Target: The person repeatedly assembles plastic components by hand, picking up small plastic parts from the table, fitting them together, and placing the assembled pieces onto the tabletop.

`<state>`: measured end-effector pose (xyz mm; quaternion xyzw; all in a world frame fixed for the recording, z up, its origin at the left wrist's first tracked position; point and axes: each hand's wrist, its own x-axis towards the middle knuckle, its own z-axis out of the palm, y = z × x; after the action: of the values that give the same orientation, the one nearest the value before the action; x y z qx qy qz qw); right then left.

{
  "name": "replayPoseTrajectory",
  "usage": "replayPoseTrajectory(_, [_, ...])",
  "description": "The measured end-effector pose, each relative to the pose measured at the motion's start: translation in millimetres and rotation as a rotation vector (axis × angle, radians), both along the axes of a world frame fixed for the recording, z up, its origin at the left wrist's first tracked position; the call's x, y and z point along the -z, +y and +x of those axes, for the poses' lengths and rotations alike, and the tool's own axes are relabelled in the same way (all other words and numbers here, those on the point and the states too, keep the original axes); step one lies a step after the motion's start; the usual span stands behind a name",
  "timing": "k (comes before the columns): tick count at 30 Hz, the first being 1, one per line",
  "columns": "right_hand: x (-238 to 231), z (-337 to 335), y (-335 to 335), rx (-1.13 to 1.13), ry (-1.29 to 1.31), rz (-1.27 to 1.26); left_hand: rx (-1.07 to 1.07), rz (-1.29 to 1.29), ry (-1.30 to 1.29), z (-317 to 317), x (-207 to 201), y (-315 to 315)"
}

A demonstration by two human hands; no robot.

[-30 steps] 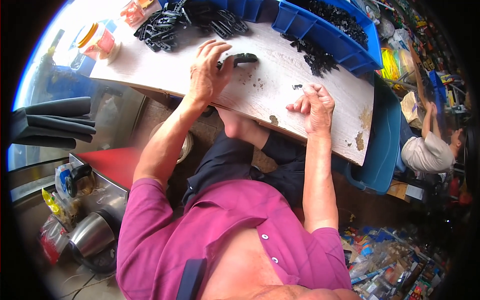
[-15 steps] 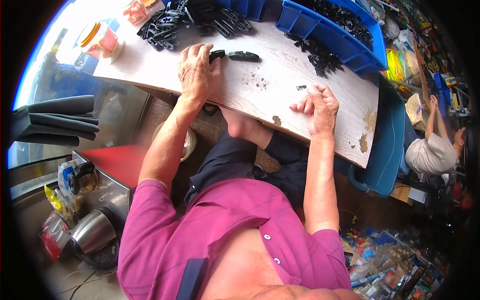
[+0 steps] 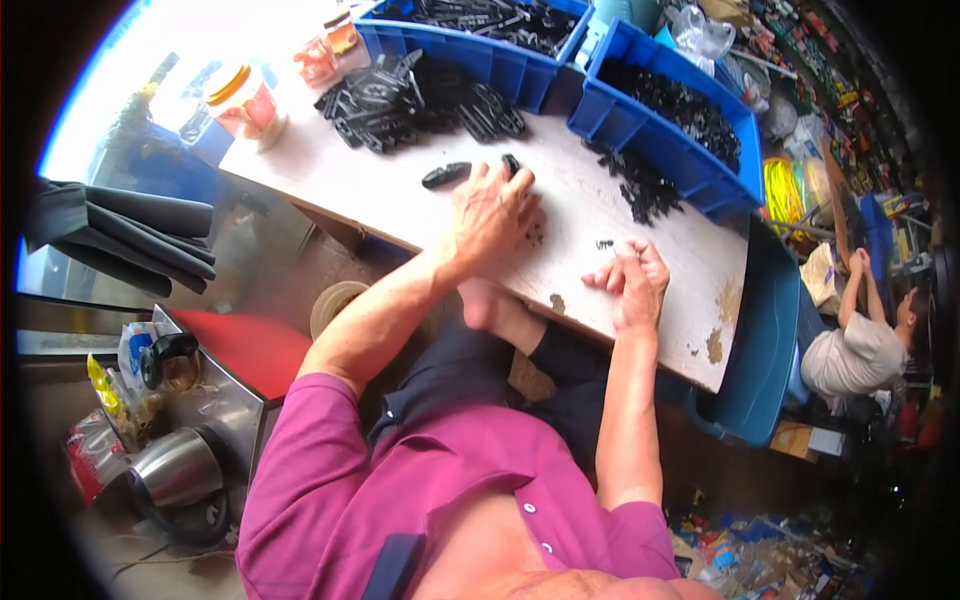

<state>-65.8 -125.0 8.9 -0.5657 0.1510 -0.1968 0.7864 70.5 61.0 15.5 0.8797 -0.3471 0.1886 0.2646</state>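
Observation:
My left hand (image 3: 492, 214) reaches over the table with bent fingers around an elongated black plastic part (image 3: 511, 163); only the part's end shows past the fingertips. A similar black part (image 3: 446, 175), with rounded ends, lies on the table just left of that hand. My right hand (image 3: 636, 282) is closed near the front edge, thumb against the index finger. A tiny black piece (image 3: 604, 244) sticks out at its fingertips.
A heap of long black parts (image 3: 410, 105) lies at the far left of the white table (image 3: 560, 262). Small black pieces (image 3: 640, 185) spill before a blue bin (image 3: 655, 120). Another blue bin (image 3: 480, 65) stands behind. A lidded jar (image 3: 243, 105) is at left, a teal tub (image 3: 755, 370) at right.
My left hand has let go of the left black part and moved right onto the other one. The right hand still pinches its tiny piece. The view has tilted, showing more of the bins.

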Motion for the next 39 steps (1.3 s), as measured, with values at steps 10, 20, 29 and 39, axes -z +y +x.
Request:
replayPoseTrajectory(10, [-4.5,-3.2,7.5,0.036,-0.006,0.015,-0.036,0.006,0.038,-4.4,4.5,4.2])
replayPoseTrajectory(20, [-7.6,-4.3,4.7,0.064,-0.009,-0.01,0.27,-0.717,0.743,-37.5,22.7,-27.0])
replayPoseTrajectory(29, [4.8,0.6,-3.0,0.133,-0.131,0.185,0.47,-0.942,1.404,-68.7,2.1,-50.0])
replayPoseTrajectory(39, [6.8,-1.7,-7.1,0.075,-0.048,0.128,0.397,-0.97,1.573,-59.4,-0.6,-55.4])
